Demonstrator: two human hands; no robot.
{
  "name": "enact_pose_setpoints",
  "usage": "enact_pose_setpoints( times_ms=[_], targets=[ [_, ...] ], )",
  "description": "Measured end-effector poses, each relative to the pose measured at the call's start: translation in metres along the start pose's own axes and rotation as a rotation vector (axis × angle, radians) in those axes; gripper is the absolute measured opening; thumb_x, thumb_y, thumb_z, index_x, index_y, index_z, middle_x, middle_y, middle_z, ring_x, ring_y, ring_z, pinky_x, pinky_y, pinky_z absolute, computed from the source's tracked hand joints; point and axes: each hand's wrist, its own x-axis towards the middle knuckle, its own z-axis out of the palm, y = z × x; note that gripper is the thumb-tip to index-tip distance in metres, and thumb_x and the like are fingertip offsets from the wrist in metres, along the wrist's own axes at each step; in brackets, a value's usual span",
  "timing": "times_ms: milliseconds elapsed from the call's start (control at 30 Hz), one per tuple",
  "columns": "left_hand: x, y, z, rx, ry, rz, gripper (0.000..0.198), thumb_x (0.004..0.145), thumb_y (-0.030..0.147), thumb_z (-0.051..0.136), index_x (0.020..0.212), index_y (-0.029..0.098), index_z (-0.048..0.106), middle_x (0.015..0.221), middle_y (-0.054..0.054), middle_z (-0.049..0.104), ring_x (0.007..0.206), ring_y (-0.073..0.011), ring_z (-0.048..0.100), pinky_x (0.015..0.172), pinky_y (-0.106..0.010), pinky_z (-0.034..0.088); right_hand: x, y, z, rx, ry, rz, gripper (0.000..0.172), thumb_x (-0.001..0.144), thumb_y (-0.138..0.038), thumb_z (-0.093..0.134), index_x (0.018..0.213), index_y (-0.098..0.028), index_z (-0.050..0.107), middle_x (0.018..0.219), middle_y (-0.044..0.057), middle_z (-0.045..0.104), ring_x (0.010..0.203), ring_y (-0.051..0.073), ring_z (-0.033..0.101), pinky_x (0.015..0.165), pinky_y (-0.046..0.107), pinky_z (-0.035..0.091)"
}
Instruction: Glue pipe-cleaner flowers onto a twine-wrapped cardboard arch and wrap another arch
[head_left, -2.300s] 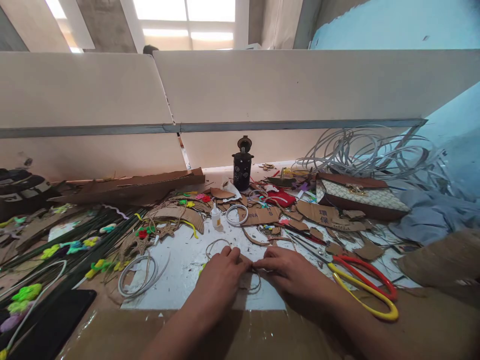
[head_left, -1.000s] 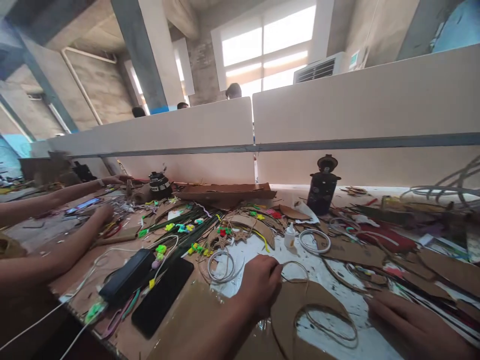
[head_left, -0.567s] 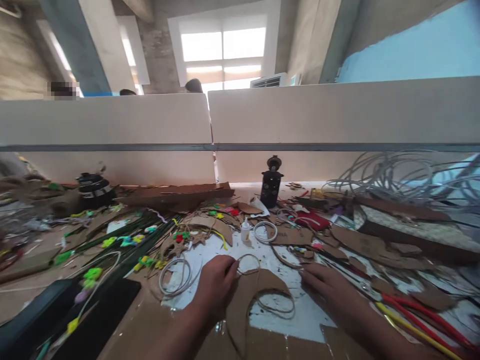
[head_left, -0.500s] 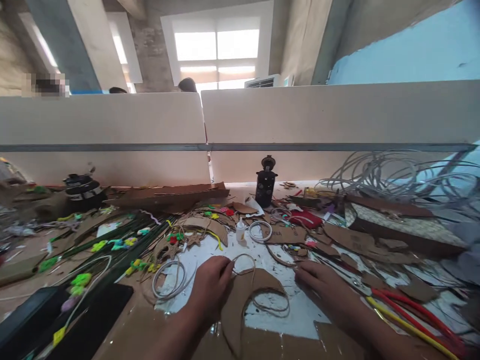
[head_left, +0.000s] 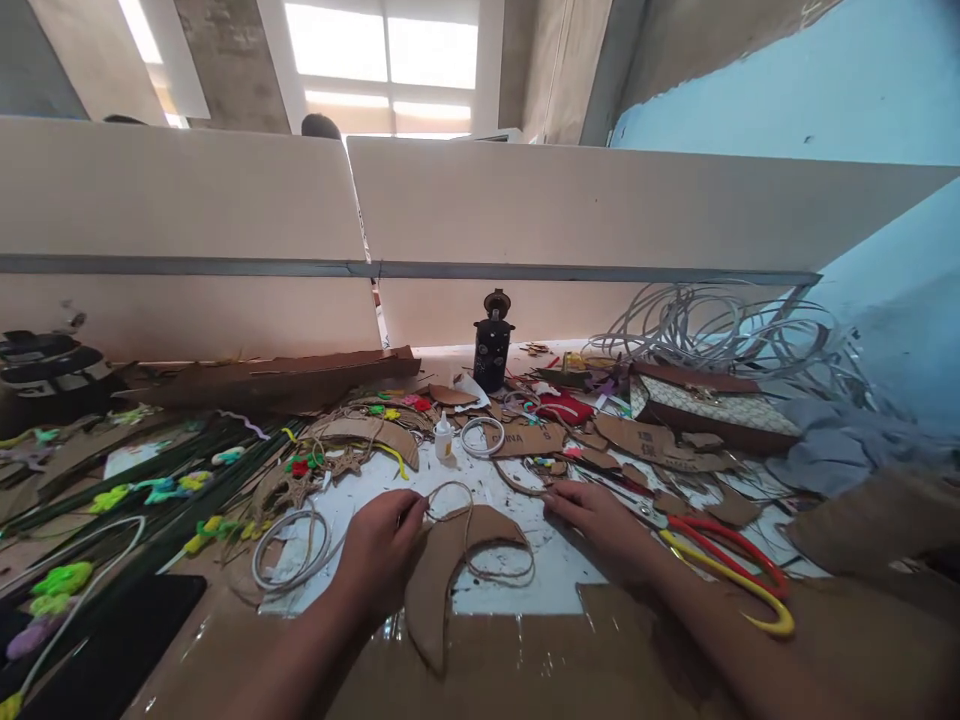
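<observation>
My left hand [head_left: 384, 545] is closed in a pinch at the upper left edge of a crescent-shaped cardboard piece [head_left: 435, 590], with thin twine [head_left: 501, 577] at its fingertips. The twine loops over the crescent and to its right. Off to the right, my right hand [head_left: 592, 510] rests low over the white work surface, fingers together beside the end of a thin curved strip [head_left: 514, 485]; what it pinches, if anything, is too small to name. A small white glue bottle [head_left: 444, 438] stands upright beyond the hands, beside a white ring [head_left: 483, 437].
Red and yellow-handled scissors [head_left: 727, 565] lie by my right forearm. A black bottle [head_left: 492, 350] stands at the back. Coiled tubing [head_left: 697, 320] and a patterned bag [head_left: 705, 405] are at the back right. White rings [head_left: 291, 550] and a black flat object [head_left: 135, 650] lie left.
The camera view has turned right and slightly down, so things appear shifted left. Both hands keep nearly the same pose, the left at the crescent and the right near the curved strip.
</observation>
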Motion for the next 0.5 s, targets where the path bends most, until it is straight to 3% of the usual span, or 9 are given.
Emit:
enact_pose_setpoints(
  times_ms=[100, 167, 300, 500],
  targets=[
    [0.001, 0.001, -0.001, 0.007, -0.014, 0.004, 0.038, 0.097, 0.042, 0.041, 0.078, 0.021, 0.066, 0.08, -0.003, 0.07, 0.078, -0.0184, 0.061, 0.07, -0.027, 0.04, -0.004, -0.005, -0.009, 0.114, 0.205, -0.004, 0.041, 0.095, -0.056, 0.049, 0.095, -0.02, 0.068, 0.078, 0.003, 0.065, 0.072, 0.019, 0.057, 0.066, 0.028, 0.043],
    [0.001, 0.002, -0.002, 0.007, -0.02, 0.002, 0.038, 0.097, 0.042, 0.041, 0.078, 0.021, 0.065, 0.081, -0.004, 0.069, 0.078, -0.0184, 0.06, 0.07, -0.027, 0.04, -0.005, -0.009, -0.01, 0.155, 0.287, 0.029, 0.044, 0.094, -0.059, 0.049, 0.091, -0.02, 0.069, 0.076, 0.003, 0.065, 0.07, 0.02, 0.058, 0.065, 0.029, 0.043],
    [-0.002, 0.004, -0.003, -0.004, -0.02, -0.032, 0.038, 0.097, 0.04, 0.041, 0.073, 0.021, 0.061, 0.075, -0.003, 0.065, 0.074, -0.0178, 0.057, 0.067, -0.027, 0.037, -0.004, -0.011, 0.005, 0.055, 0.052, 0.026, 0.049, 0.093, -0.06, 0.048, 0.066, -0.02, 0.06, 0.06, 0.0, 0.056, 0.062, 0.018, 0.053, 0.06, 0.028, 0.037],
    [-0.003, 0.005, -0.004, -0.012, 0.008, -0.077, 0.038, 0.097, 0.037, 0.041, 0.069, 0.021, 0.06, 0.074, -0.003, 0.066, 0.072, -0.0182, 0.058, 0.066, -0.026, 0.036, 0.005, 0.001, 0.026, -0.077, -0.052, -0.009, 0.048, 0.093, -0.056, 0.046, 0.06, -0.021, 0.041, 0.062, -0.002, 0.047, 0.062, 0.017, 0.045, 0.058, 0.027, 0.03]
  ],
)
